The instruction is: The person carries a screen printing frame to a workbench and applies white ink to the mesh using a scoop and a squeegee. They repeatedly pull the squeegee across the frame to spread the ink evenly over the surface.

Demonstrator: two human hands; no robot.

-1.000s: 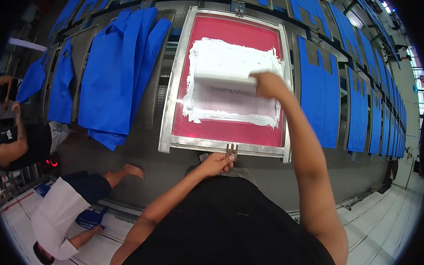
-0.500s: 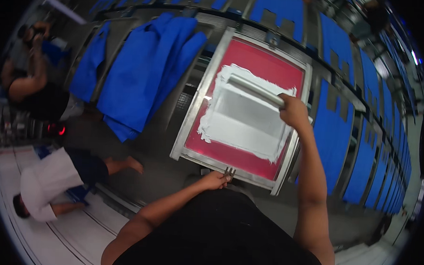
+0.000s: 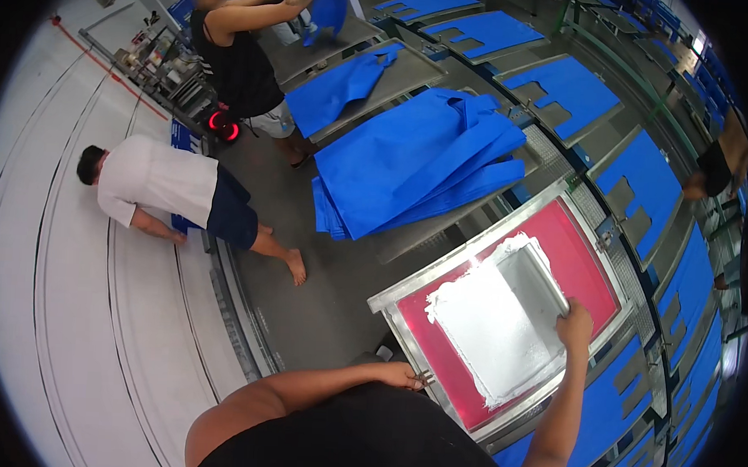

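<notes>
A silver-framed printing screen (image 3: 474,244) with red mesh (image 3: 588,253) lies in front of me. A broad patch of thick white ink (image 3: 480,326) covers its middle, ragged at the edges. My right hand (image 3: 574,327) is closed round the near end of a long squeegee (image 3: 547,279), which rests across the far part of the ink. By the frame's near edge, my left hand (image 3: 401,375) pinches a small pronged metal piece (image 3: 423,379); how that piece joins the frame is unclear.
Blue fabric pieces (image 3: 402,168) are heaped on a board left of the screen. More boards with flat, notched blue panels (image 3: 634,195) run along the far side and right. One person (image 3: 239,69) stands at the back left; another in a white shirt (image 3: 163,183) leans over a long white table (image 3: 78,321).
My view has swung left, so the screen appears turned and further right. Both hands keep their holds. The squeegee still lies at the ink's far part. More of the two people shows.
</notes>
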